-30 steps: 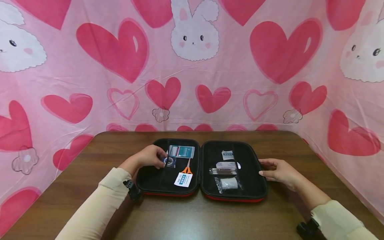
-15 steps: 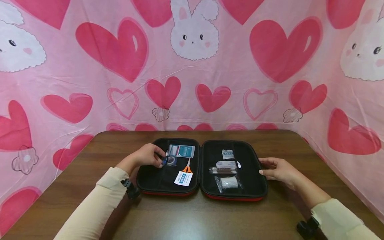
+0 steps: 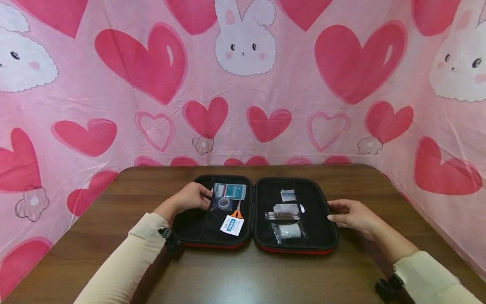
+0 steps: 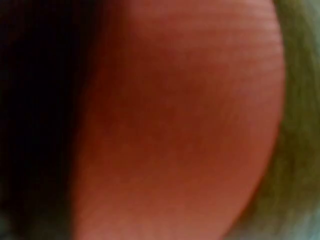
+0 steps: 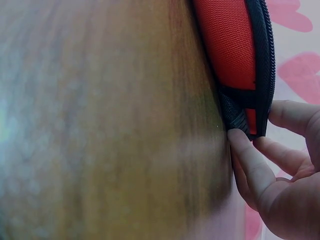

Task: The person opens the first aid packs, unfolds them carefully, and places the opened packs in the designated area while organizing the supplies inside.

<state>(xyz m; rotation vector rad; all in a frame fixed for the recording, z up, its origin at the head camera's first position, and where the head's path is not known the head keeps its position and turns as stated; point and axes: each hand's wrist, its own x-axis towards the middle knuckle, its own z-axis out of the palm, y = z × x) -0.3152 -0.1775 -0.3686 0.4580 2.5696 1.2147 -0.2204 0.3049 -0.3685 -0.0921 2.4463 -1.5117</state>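
A black-lined zip case (image 3: 292,249) with a red shell lies spread open on the table. My left hand (image 3: 190,198) reaches into its left half, fingertips right at the edge of the inner pocket, beside a clear packet with a roll of tape (image 3: 225,204). Whether these fingers hold the packet or the pocket edge I cannot tell. The left wrist view gives only blurred skin. My right hand (image 3: 353,217) grips the outer rim of the right half; in the right wrist view its thumb and fingers (image 5: 252,162) pinch the red shell's zipped edge (image 5: 260,112).
Around the tape are a teal packet (image 3: 236,191), orange-handled scissors (image 3: 237,214) and a white sachet (image 3: 232,226). The right half holds another sachet (image 3: 288,195), a white packet (image 3: 285,208), a pack of thin sticks (image 3: 282,216) and a wrapped white roll (image 3: 290,231).
The tape packet has slid to the right, further from the left fingertips. My left hand has shifted slightly at the pocket edge. The right hand keeps its place on the rim.
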